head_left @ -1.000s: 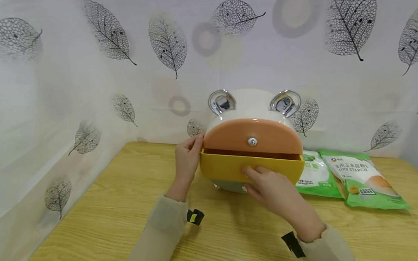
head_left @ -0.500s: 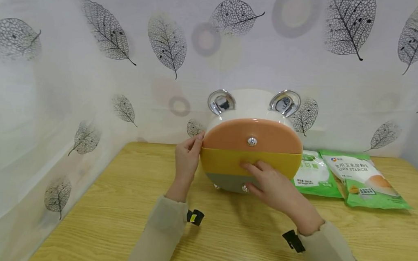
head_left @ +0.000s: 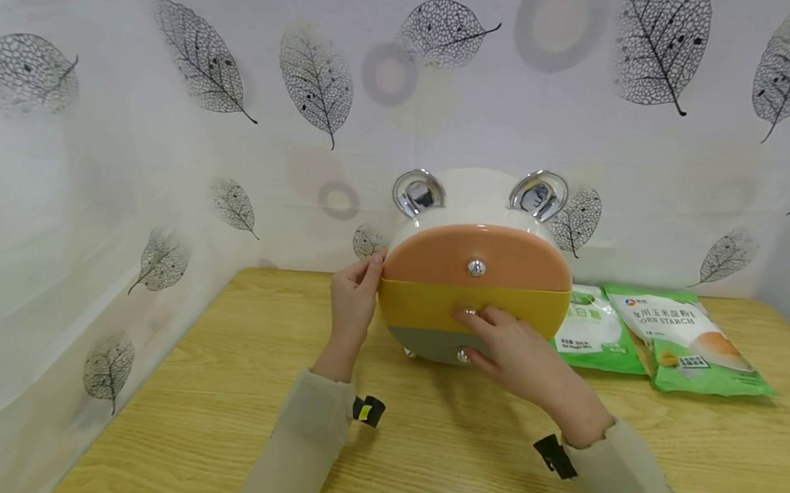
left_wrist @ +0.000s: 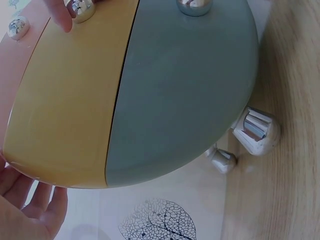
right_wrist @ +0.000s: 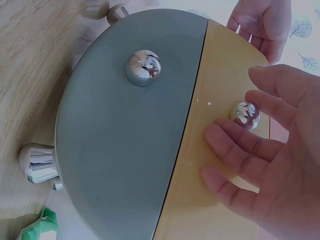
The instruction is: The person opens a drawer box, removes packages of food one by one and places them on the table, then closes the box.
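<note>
A small animal-shaped drawer box stands on the table, with a white top (head_left: 479,195) and two chrome ears (head_left: 418,193). Its front has a coral drawer (head_left: 436,254), a yellow drawer (head_left: 414,304) and a grey-green drawer (head_left: 429,342), all flush. My right hand (head_left: 525,357) is at the yellow drawer, loosely spread fingers against its front around the chrome knob (right_wrist: 245,116); the right wrist view shows no pinch on the knob. My left hand (head_left: 355,294) rests against the box's left side, fingertips along the edge of the yellow drawer in the left wrist view.
A white-and-green bag (head_left: 593,332) lies right of the box, partly hidden by it. Beside it is a corn starch bag (head_left: 690,343). Behind the wooden table (head_left: 230,388) hangs a leaf-patterned curtain (head_left: 288,192).
The yellow drawer, standing out a little one second ago, has slid in flush under my right hand. Since then, the right fingers have shifted slightly around the knob. My left hand has stayed put.
</note>
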### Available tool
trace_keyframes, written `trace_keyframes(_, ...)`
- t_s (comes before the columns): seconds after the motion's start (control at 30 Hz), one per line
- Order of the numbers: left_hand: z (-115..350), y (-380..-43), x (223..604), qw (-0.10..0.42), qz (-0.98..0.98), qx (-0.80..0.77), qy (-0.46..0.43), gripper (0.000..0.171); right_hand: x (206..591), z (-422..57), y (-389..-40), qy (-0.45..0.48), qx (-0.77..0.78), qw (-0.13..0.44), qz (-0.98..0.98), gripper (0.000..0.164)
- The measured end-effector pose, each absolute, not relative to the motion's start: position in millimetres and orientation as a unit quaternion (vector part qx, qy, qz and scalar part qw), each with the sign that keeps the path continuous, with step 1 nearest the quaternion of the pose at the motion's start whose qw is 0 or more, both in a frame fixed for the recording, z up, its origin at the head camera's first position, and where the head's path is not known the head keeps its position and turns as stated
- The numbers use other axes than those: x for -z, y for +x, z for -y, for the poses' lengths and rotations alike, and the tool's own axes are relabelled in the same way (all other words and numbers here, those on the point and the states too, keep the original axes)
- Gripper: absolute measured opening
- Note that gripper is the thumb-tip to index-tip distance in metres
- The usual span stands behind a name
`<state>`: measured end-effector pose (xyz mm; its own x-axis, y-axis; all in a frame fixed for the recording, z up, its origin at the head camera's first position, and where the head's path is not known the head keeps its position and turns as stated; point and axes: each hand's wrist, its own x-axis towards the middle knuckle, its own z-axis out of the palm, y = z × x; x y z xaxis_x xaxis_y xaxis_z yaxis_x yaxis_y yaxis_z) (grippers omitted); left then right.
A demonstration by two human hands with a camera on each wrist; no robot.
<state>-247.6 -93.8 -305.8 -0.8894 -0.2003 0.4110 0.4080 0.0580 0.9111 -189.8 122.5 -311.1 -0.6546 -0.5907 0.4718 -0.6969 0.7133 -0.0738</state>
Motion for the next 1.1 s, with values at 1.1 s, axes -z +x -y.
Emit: trace_keyframes(1.1,92.5,-247.0,305.6,0.226,0.685,0.687,-0.083,0.025,314.3,-124.5,-194.9,0.377,-0.118,0.251,0.884,0.041)
